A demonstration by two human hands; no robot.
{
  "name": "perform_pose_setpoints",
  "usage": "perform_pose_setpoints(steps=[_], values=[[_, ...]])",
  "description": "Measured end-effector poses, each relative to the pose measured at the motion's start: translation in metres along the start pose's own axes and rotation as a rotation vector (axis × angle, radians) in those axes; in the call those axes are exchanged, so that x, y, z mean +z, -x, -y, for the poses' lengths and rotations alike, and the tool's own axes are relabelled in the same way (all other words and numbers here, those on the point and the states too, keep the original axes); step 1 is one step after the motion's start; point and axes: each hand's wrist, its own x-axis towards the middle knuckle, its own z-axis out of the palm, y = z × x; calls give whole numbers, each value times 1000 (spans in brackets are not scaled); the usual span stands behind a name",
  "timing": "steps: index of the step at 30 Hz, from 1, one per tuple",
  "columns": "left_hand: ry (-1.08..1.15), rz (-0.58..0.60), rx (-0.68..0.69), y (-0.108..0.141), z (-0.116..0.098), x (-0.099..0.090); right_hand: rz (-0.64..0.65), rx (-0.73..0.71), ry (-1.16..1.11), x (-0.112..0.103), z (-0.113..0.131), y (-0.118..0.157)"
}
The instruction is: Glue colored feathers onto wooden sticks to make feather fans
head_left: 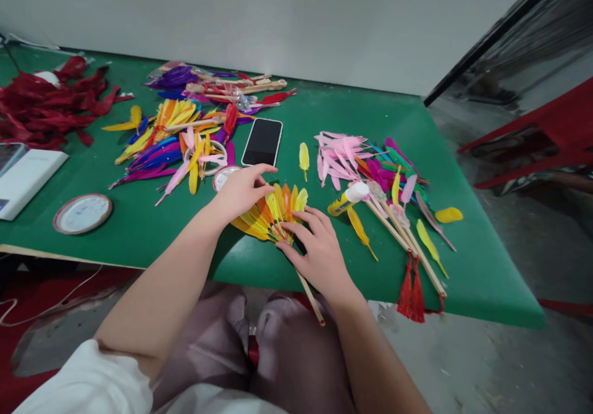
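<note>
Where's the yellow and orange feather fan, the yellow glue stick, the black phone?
Yellow and orange feather fan [265, 217], head view: on its feathers.
Yellow glue stick with white cap [343, 202], head view: on its yellow body.
Black rectangular phone [262, 142], head view: on its screen.

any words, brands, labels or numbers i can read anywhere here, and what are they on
No text can be read for certain.
Yellow glue stick with a white cap: dark marks on its label, too small and blurred to read.
White rectangular box: a small dark patch at its left edge, too small to read.
Black-screened phone with a pale frame: no text visible on the screen.
</note>
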Motion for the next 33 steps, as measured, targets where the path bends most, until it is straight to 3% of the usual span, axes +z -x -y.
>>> perform_pose_setpoints(steps=[11,18,21,28,33], values=[[22,-6,-11,0,2,0,-6,-2,-5,0,0,1],[221,-211,-146,-1,11,-9,-27,-7,-25,-2,2,1],[244,-241,-118,-1,9,-10,-23,-8,-26,-2,2,1],[129,-114,-50,1,4,-2,-34,-15,-43,-2,2,2],[6,-117,-25,-1,4,1,-87,-21,-86,-2,3,1]])
